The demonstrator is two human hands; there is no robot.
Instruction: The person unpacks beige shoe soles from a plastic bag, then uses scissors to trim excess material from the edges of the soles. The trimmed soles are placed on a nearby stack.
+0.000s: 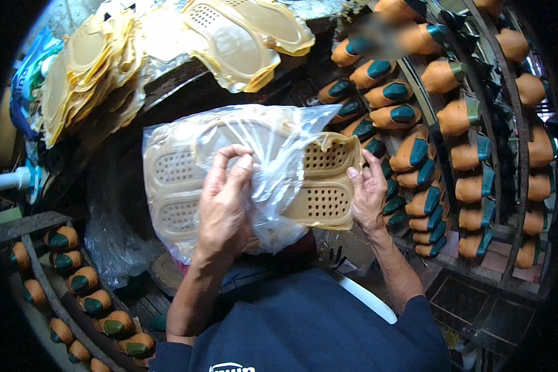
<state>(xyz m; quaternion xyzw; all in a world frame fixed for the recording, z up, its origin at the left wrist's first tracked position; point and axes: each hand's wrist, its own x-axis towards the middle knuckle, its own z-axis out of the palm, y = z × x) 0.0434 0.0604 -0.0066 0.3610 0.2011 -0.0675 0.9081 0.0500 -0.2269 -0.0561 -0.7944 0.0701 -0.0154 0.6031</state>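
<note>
Head view: your left hand (224, 201) pinches the film of a clear plastic bag (276, 133) between thumb and index finger, with creases spreading from the grip. Your right hand (369, 195) clasps the right edge of a tan molded sole sheet (328, 181), thumb on the upper face and fingers wrapped around the edge. The sheet lies crosswise in front of your torso, its left and middle portions covered by the bag and its right end protruding from it. Perforated oval areas show at both ends.

Ahead of you and to the left, a stack of similar sole sheets (84, 74) leans upright; just right of it, loose sole sheets (239, 46) lie overlapping on a surface. To your right, a tall rack (518, 124) carries rows of orange-brown shoe forms (468, 156) with teal or green ends. At lower left, a second rack (43, 263) carries more such forms. Crumpled clear plastic (115, 248) lies just beside that rack.
</note>
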